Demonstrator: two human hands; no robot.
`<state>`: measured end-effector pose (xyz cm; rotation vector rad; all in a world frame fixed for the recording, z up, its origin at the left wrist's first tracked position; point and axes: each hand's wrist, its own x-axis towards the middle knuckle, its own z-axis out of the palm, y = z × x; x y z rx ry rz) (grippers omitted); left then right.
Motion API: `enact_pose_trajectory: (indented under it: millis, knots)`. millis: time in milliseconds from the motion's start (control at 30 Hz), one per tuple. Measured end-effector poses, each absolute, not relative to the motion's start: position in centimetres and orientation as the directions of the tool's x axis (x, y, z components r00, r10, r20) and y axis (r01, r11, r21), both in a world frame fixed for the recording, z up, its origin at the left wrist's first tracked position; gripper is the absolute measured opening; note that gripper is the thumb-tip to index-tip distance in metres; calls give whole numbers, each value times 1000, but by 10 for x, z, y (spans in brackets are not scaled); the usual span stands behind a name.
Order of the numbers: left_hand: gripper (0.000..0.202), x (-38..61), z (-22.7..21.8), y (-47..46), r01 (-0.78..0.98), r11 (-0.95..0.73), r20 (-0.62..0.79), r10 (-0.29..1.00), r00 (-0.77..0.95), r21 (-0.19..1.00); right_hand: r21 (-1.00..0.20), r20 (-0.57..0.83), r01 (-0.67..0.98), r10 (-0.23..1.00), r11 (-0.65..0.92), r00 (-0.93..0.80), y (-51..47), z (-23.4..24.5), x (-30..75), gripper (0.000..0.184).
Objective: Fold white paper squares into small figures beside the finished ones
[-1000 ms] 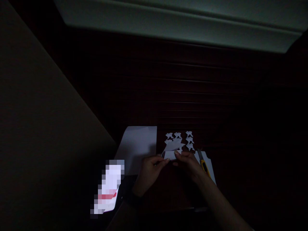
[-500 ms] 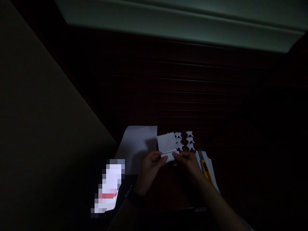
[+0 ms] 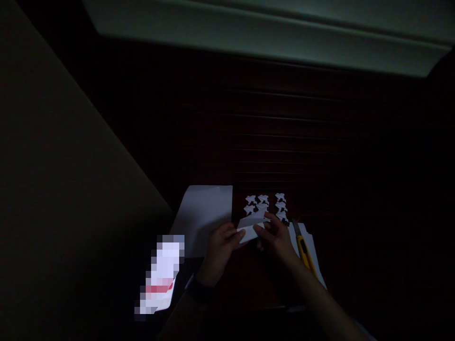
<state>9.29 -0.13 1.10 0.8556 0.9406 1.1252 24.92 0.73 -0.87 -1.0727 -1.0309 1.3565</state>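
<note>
A small white piece of folded paper [image 3: 250, 232] is held up between my two hands, its upper flap tilted back from a crease. My left hand [image 3: 221, 244] pinches its left end, thumb on the near face. At the right end, my right hand [image 3: 279, 239] grips it with the thumb in front and the index finger raised near the flap's upper corner. Just beyond the paper, several small white folded paper figures [image 3: 250, 199] lie in rows on the dark table; the held paper hides part of the nearest ones.
A large white sheet [image 3: 206, 208] lies to the left. At the right, a yellow utility knife [image 3: 306, 253] rests on white paper [image 3: 319, 265] with its blade showing. A lit phone-like screen [image 3: 161, 279], partly pixelated, glows at the lower left. Dark slatted panelling [image 3: 270, 118] rises behind.
The paper's upper flap, which stood wide and facing me, has tipped back and looks narrower. My right index finger has lifted toward its corner. More of the paper figures behind now show.
</note>
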Motion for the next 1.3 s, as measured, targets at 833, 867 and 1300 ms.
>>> enact_pose_trajectory:
  millis: [833, 867, 1300]
  knots:
    - [25, 89, 4, 1, -351, 289, -235, 954, 187, 891, -975, -59, -206, 991, -84, -123, 5, -12, 249, 24]
    - [25, 88, 4, 2, -346, 290, -236, 953, 191, 892, -970, -61, -224, 988, -91, -139, 4, -12, 249, 27]
    - [30, 88, 5, 0, -335, 294, -234, 949, 209, 895, -944, -140, -279, 979, -176, -145, 7, -19, 249, 27]
